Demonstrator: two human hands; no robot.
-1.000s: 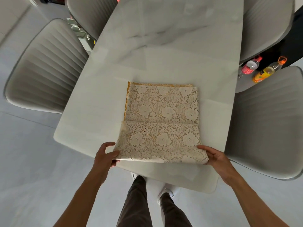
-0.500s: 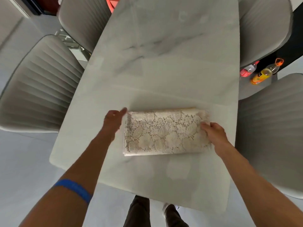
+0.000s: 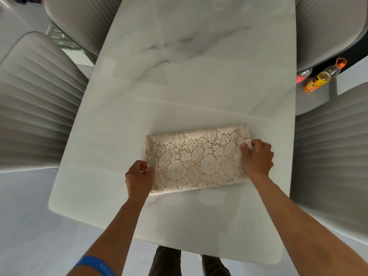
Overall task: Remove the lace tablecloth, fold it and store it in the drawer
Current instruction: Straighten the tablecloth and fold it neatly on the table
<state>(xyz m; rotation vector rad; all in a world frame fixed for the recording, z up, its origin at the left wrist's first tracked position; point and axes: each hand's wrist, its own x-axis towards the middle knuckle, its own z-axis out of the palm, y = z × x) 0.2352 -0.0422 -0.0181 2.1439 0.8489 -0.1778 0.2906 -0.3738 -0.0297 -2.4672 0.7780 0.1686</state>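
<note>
Left hand [image 3: 138,177] has its grip pinched shut on the near-left corner of the folded lace tablecloth [image 3: 196,159], which lies flat on the marble counter [image 3: 179,76]; right hand [image 3: 257,156] clutches its right edge

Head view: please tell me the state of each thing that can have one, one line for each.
lace tablecloth: folded into a flat rectangle, lying on the table.
left hand: closed on the cloth's left edge.
right hand: closed on the cloth's right edge.
table: uncovered marble top.
orange-capped bottle: capped, partly filled.
</note>
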